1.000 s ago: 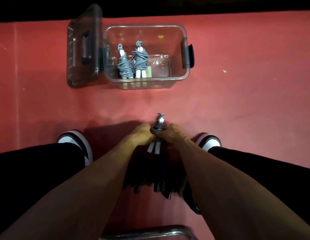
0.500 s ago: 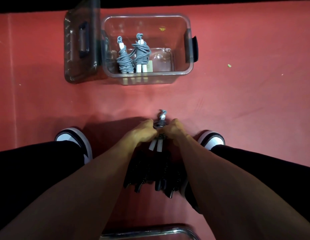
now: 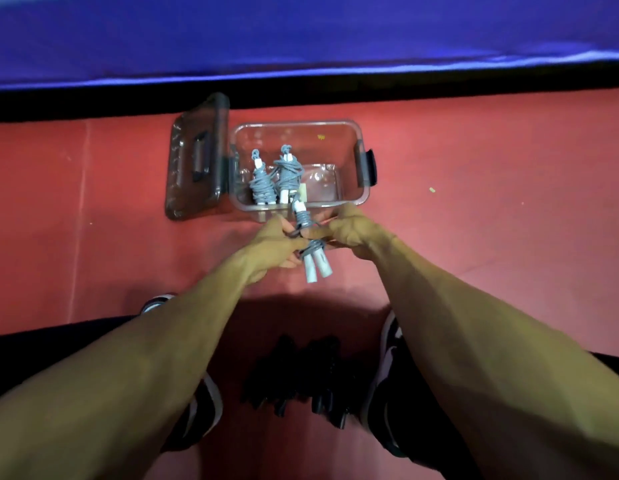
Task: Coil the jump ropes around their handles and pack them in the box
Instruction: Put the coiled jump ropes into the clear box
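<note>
Holding coiled jump rope [image 3: 309, 242] between left hand [image 3: 278, 245] and right hand [image 3: 347, 228], fingers of both pinched on grey cord. Bundle's long axis points away toward clear plastic box [image 3: 349, 199], just beyond its near wall; white smooth handles stick out toward body. Two wound ropes [image 3: 275, 180] already inside, lid [image 3: 193, 161] open left.

Two coiled ropes [image 3: 273, 178] lie in the box [image 3: 349, 202] (lid [image 3: 193, 157] left).
</note>
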Available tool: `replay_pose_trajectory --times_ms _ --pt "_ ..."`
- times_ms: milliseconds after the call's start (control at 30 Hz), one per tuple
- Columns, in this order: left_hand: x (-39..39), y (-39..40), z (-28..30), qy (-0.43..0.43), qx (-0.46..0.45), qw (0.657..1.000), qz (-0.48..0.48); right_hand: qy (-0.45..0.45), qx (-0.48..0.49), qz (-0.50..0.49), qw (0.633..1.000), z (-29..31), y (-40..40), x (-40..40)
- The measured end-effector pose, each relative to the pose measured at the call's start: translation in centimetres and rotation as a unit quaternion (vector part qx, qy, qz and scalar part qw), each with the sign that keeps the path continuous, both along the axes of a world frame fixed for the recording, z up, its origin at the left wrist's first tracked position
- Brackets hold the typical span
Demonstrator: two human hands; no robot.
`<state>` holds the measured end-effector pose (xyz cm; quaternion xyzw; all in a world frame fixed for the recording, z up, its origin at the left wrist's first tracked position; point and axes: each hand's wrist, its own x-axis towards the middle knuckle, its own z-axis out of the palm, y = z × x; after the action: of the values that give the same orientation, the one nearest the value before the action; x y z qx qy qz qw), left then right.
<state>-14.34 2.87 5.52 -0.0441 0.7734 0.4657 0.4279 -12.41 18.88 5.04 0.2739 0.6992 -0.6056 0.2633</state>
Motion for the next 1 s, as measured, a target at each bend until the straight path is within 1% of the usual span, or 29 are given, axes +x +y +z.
replay_pose_trajectory --times_ms 100,167,300,400,467,533,600,767,900,1000 --pt "-2.1 0.5 3.1 0.043 0.007 0.999 0.027 0.052 -0.017 -0.063 0.997 2.8 0.3 -2.0" --pt "-3.4 1.1 4.5 0.068 0.019 0.996 0.05 0.088 -0.011 -0.093 0.992 4.1 0.3 -3.2" --pt "-5.6 2.4 5.5 0.115 0.04 0.989 0.082 0.13 0.051 -0.167 0.976 4.0 0.4 -5.5" --pt "-6.9 3.2 4.2 0.128 0.034 0.987 0.09 0.156 0.1 -0.16 0.969 2.3 0.7 -6.9" --pt "-7.8 3.5 2.1 0.135 0.022 0.985 0.105 0.155 0.111 -0.151 0.97 1.0 0.9 -7.7" --pt "-8.9 3.5 -1.2 0.131 0.014 0.984 0.117 0.146 0.113 -0.149 0.971 -0.2 1.1 -8.5" --pt "-9.5 3.7 -2.8 0.125 0.0 0.986 0.11 0.138 0.107 -0.154 0.973 -1.4 1.1 -9.3" --pt "-10.2 4.0 -2.9 0.115 -0.005 0.989 0.091 0.125 0.104 -0.177 0.971 -4.1 0.9 -10.2" --pt "-9.9 4.5 -0.6 0.103 0.013 0.991 0.088 0.128 0.11 -0.188 0.968 -4.3 0.8 -10.3" --pt "-9.9 4.7 -0.6 0.096 0.027 0.991 0.091 0.128 0.116 -0.185 0.968 -4.2 1.1 -10.2"
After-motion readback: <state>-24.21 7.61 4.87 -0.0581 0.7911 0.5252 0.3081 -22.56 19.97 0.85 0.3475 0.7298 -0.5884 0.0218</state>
